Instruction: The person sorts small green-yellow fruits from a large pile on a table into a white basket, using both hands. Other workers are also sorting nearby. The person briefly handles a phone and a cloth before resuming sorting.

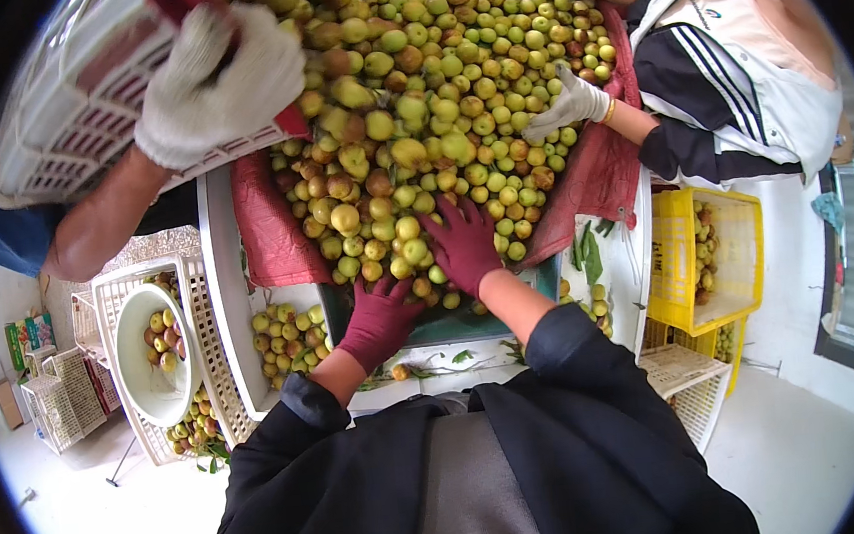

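A heap of green jujubes (459,106) mottled with brown covers the sorting table in front of me. My right hand (463,245), in a maroon glove, rests palm down on the near end of the heap, fingers spread. Lower and to the left, my left hand (378,320) wears the same kind of glove, its fingers apart against the nearest fruit. Between them a few jujubes lie on a dark green tray (443,330). Red mesh cloth (277,222) lines the table under the heap. Some fruit in the upper left looks blurred, as if tumbling.
A co-worker's white-gloved hand (220,80) grips a white crate (75,99) tilted over the heap. Across on the right, another person's gloved hand (572,101) reaches over the fruit. A white basin (129,396) sits on a crate at left; yellow crates (732,318) stand at right.
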Available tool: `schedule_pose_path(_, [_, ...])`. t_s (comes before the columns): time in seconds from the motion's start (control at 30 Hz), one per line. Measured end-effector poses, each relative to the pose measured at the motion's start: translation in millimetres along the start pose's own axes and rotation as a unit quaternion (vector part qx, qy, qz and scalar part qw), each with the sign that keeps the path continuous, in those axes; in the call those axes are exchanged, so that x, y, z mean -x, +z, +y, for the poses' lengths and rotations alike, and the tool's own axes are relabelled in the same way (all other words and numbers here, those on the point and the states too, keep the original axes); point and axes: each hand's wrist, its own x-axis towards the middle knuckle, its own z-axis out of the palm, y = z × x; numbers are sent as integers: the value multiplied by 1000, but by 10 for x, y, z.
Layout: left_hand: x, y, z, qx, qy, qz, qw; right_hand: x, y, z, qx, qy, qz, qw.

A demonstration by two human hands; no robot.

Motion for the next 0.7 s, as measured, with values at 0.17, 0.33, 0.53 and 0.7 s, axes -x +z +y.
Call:
schedule_pose_path(0.17, [130,202,26,38,-42,-9,998,659,20,-173,-51,-49,-45,996])
schedule_pose_path(0.33, [177,141,-49,2,6,-9,1000,938,30,-140,-107,-92,-31,989])
schedule_pose_path(0.53, [154,51,-80,83,-35,-2,996,-72,-224,-299,-242,-81,73,964])
schedule_pose_path(0.7, [149,3,-30,87,-27,-26,995,-513,-317,-555,-126,19,-97,987])
